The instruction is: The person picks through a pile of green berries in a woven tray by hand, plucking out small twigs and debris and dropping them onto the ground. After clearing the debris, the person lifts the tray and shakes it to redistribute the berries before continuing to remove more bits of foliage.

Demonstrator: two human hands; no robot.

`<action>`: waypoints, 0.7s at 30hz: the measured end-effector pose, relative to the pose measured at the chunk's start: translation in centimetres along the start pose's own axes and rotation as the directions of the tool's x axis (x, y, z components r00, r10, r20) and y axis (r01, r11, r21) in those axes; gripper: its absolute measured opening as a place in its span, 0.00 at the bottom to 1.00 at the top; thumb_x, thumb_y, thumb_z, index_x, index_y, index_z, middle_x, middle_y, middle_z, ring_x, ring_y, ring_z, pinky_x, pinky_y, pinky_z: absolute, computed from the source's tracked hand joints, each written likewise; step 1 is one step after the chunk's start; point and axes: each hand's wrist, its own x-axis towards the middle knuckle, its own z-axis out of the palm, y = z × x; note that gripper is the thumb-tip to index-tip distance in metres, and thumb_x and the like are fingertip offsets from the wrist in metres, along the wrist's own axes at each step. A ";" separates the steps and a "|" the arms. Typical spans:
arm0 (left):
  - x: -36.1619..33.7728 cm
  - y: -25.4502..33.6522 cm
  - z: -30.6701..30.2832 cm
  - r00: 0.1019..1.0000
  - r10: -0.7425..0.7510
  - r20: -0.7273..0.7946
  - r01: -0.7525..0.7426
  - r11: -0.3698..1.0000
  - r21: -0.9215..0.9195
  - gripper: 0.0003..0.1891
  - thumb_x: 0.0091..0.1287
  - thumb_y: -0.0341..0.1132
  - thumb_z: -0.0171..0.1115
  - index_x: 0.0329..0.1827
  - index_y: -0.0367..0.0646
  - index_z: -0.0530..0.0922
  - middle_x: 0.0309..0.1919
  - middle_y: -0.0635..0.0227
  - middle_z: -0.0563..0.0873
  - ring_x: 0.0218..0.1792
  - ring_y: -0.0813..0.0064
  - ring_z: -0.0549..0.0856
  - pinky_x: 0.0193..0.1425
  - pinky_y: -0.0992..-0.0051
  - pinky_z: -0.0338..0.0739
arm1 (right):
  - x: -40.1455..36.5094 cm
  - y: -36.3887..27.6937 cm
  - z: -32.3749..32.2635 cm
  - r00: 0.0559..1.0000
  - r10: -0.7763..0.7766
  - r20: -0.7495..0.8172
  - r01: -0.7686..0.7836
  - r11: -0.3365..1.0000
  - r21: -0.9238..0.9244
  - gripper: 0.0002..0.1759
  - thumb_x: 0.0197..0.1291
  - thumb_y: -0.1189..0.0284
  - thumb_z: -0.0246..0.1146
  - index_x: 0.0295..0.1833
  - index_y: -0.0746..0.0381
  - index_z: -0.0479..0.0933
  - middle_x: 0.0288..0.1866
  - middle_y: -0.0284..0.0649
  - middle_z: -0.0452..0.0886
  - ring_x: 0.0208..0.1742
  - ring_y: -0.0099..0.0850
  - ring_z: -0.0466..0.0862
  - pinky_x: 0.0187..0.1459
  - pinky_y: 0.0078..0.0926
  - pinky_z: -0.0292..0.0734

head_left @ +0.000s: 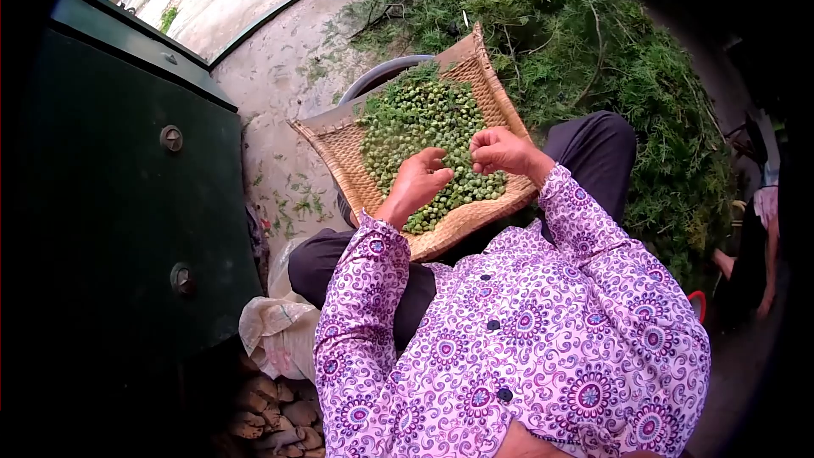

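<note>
A woven basket tray [339, 155] lies tilted across my lap, holding a heap of small round green fruits [437, 119] with bits of green leaf among them. Over the left part of the heap is my left hand [417, 180], its fingers curled toward the thumb. My right hand [502, 153] is just right of it, above the fruits, with thumb and fingers pinched together. Whatever either hand holds, if anything, is too small to make out. A gap separates the two hands.
Cut green branches [627, 93] are piled beyond and right of the tray. A grey basin rim [386, 74] shows behind it. Left are a dark green metal door [144, 195] and a white sack [280, 335]. Another person [766, 203] is at the far right.
</note>
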 end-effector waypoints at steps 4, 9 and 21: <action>0.3 0.5 0.6 0.995 -0.029 0.095 0.061 0.936 -0.348 0.21 0.60 0.32 0.57 0.55 0.30 0.69 0.40 0.55 0.80 0.33 0.72 0.82 0.35 0.76 0.78 | -0.9 -1.6 1.3 0.988 -0.085 0.130 0.088 0.996 -0.020 0.03 0.54 0.76 0.58 0.33 0.64 0.72 0.26 0.34 0.77 0.27 0.21 0.79 0.29 0.17 0.75; 1.0 0.1 0.5 0.990 -0.042 0.132 0.111 0.814 -0.570 0.11 0.61 0.30 0.58 0.44 0.35 0.74 0.30 0.67 0.81 0.25 0.79 0.82 0.28 0.80 0.77 | -1.2 -2.1 2.1 0.985 -0.109 0.136 0.123 0.987 -0.105 0.03 0.55 0.75 0.58 0.33 0.64 0.72 0.25 0.31 0.76 0.26 0.19 0.78 0.28 0.16 0.73; 0.2 0.3 0.6 0.993 0.038 0.110 -0.072 0.940 0.334 0.12 0.47 0.26 0.58 0.36 0.39 0.80 0.24 0.64 0.83 0.27 0.74 0.81 0.35 0.76 0.76 | -3.4 -4.4 -1.4 0.975 -0.221 -0.034 0.213 0.965 -0.155 0.02 0.52 0.77 0.57 0.29 0.63 0.71 0.21 0.31 0.74 0.20 0.19 0.75 0.23 0.16 0.71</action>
